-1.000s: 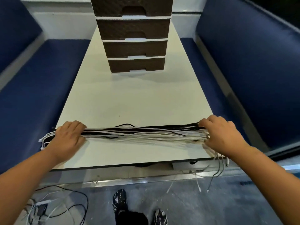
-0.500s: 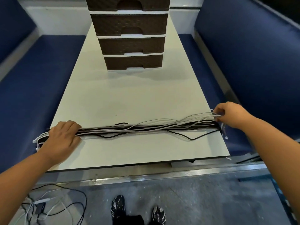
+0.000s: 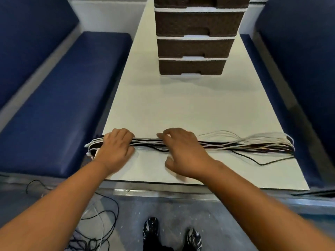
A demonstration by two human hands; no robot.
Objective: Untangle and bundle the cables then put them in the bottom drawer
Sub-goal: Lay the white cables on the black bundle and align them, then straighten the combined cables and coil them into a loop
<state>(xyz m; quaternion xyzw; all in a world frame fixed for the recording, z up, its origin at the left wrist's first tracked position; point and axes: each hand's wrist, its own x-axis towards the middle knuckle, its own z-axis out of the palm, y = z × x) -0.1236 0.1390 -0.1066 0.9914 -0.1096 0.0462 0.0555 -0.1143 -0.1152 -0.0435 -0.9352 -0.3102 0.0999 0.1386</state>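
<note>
The left hand (image 3: 116, 148) lies curled over the cables (image 3: 235, 144) near their left end, gripping them. The right hand (image 3: 183, 151) rests loosely spread on the bundle's middle. The cables stretch across the desk (image 3: 181, 109); the drawers (image 3: 194, 46) stand farther back, all closed.

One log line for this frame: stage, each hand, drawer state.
stage: bundling | left hand: holds cables at left end | right hand: over cables mid-length, grip unclear | bottom drawer: closed
</note>
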